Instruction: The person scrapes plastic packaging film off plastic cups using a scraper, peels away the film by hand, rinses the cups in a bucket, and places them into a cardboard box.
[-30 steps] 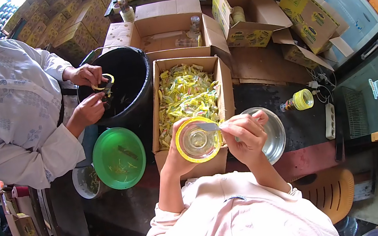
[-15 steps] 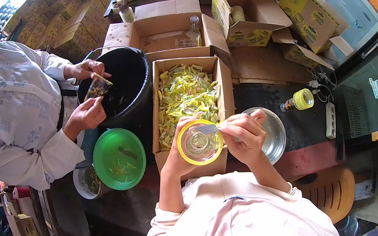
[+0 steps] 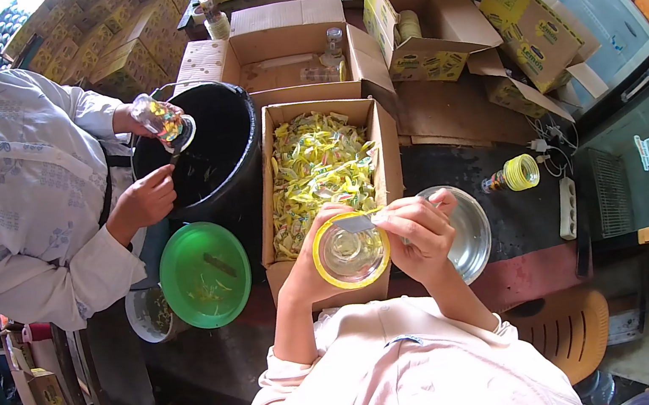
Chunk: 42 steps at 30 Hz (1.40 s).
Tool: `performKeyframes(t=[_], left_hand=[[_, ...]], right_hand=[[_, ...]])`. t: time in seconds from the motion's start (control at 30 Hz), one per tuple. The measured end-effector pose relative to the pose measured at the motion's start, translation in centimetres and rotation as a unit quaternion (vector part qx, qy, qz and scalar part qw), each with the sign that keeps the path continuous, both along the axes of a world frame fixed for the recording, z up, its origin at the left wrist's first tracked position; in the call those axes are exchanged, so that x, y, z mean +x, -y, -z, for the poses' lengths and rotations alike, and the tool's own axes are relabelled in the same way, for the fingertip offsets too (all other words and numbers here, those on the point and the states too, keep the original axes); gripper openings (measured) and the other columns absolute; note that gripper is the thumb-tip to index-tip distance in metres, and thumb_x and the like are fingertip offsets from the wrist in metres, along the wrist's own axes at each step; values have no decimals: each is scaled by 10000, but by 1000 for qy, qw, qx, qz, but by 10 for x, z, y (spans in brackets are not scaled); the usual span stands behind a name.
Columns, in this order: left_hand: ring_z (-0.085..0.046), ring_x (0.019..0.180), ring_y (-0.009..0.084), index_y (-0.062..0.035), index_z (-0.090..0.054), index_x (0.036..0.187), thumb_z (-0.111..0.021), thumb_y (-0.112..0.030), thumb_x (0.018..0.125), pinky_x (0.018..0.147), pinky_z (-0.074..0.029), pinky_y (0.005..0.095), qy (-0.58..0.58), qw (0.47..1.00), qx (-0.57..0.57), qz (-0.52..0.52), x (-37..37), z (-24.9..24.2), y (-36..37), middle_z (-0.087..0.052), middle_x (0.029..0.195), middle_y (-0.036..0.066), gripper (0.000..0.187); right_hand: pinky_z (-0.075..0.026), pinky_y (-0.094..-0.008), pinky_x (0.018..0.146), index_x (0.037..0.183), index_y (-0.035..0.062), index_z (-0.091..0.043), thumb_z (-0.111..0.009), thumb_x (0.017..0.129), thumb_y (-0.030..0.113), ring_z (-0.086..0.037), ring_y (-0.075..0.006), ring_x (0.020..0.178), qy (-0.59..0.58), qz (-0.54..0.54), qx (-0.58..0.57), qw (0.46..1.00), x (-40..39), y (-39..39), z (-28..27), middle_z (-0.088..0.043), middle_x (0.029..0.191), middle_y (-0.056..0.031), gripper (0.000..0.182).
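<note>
In the head view, my left hand point(image 3: 308, 272) is wrapped round a clear round jar point(image 3: 355, 270) with a yellow rim, its round end facing me. Pinched in my right hand point(image 3: 423, 236) is a flat grey blade point(image 3: 352, 224), which lies across the jar's upper edge. Both hands are above the near end of a cardboard box point(image 3: 389, 149) full of yellow-and-clear wrappers point(image 3: 322, 164). Behind my right hand stands a shiny metal bowl point(image 3: 475, 237), partly hidden.
At left, a co-worker's hands hold a colourfully labelled jar point(image 3: 166, 119) and a blade over a black bucket point(image 3: 252, 141). A green basin point(image 3: 178, 300) stands nearer. Yellow-rimmed rings point(image 3: 520, 172) and a power strip point(image 3: 567, 207) lie right; open cartons point(image 3: 429, 56) stand behind.
My jar has shifted slightly right and down, with the blade still at its rim. The co-worker's hands held a printed label before; now they hold a labelled jar and a blade.
</note>
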<state>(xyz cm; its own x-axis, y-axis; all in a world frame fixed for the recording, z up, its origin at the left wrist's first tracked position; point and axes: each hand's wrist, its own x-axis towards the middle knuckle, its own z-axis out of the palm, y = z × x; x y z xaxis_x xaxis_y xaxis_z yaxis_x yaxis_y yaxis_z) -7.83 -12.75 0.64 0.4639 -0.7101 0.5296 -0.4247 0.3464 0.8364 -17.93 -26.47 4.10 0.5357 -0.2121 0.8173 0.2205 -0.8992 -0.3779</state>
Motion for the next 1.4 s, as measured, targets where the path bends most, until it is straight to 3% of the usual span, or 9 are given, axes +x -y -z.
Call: performKeyframes(t=[0.13, 0.33, 0.53, 0.67, 0.83, 0.93, 1.23, 1.33, 1.4], left_hand=[[-482, 1061, 213, -43, -445, 1160, -832, -121, 536, 899, -418, 329, -74, 997, 12, 3, -3, 3, -2, -444, 1128, 96, 738], [-468, 1071, 188, -46, -401, 1210, -846, -141, 516, 909, -421, 337, -177, 981, -61, 45, 4, 15, 3, -387, 1149, 71, 830], [-422, 1075, 208, -54, -439, 1186, -873, -184, 495, 889, -426, 343, -174, 983, -52, -22, 3, 11, 10, -385, 1096, 71, 827], [-411, 1037, 161, -85, -359, 1182, -860, -207, 526, 825, -424, 292, -81, 996, -30, -35, 9, 17, 9, -369, 1094, 62, 835], [-405, 1042, 173, -82, -408, 1154, -860, -168, 515, 837, -427, 299, -19, 999, -24, -25, 10, 15, 7, -373, 1090, 58, 788], [-409, 1036, 190, -81, -454, 1122, -854, -140, 510, 837, -429, 303, -130, 991, -2, -19, 7, 12, 5, -384, 1078, 54, 733], [-429, 1011, 207, -73, -498, 1087, -841, -116, 518, 823, -440, 308, -92, 995, -26, -21, 9, 12, 9, -402, 1050, 44, 665], [-426, 1019, 207, -76, -500, 1093, -841, -121, 520, 829, -435, 323, -175, 984, -24, -10, 4, 13, 10, -408, 1049, 42, 668], [-426, 1018, 208, -79, -504, 1093, -842, -128, 519, 831, -431, 326, -162, 987, -15, -15, 5, 15, 10, -410, 1047, 43, 668]], right_hand=[[-286, -291, 706, 776, 149, -639, -716, 679, 16, -610, -102, 646, 1, -2, 19, 1000, 0, 2, 0, -625, 685, 34, 182], [-305, -287, 692, 773, 127, -621, -722, 690, 36, -577, -113, 608, -12, 39, 68, 997, 4, -1, 2, -627, 680, 12, 159], [-314, -292, 683, 779, 115, -619, -729, 672, 21, -566, -126, 605, 5, 32, 67, 997, 2, -6, 5, -623, 675, -1, 180], [-315, -295, 679, 789, 117, -621, -735, 658, 11, -559, -131, 598, 6, 31, 62, 998, 2, -9, 9, -621, 673, -2, 204], [-290, -279, 736, 777, 172, -640, -746, 649, 49, -545, -75, 598, 5, 36, 71, 997, 6, -7, 10, -592, 653, 66, 207], [-288, -279, 714, 774, 171, -650, -748, 648, 47, -544, -73, 598, -5, 29, 80, 996, 6, -4, 7, -599, 660, 63, 202], [-288, -279, 687, 770, 161, -643, -753, 646, 48, -525, -82, 571, 0, 43, 85, 995, 6, -6, 7, -601, 656, 43, 201], [-293, -277, 690, 773, 158, -641, -757, 644, 53, -526, -86, 573, -6, 49, 85, 995, 4, -7, 8, -593, 648, 39, 203], [-295, -276, 691, 775, 157, -641, -757, 644, 55, -528, -88, 575, -9, 52, 89, 995, 3, -7, 8, -591, 646, 36, 202]])
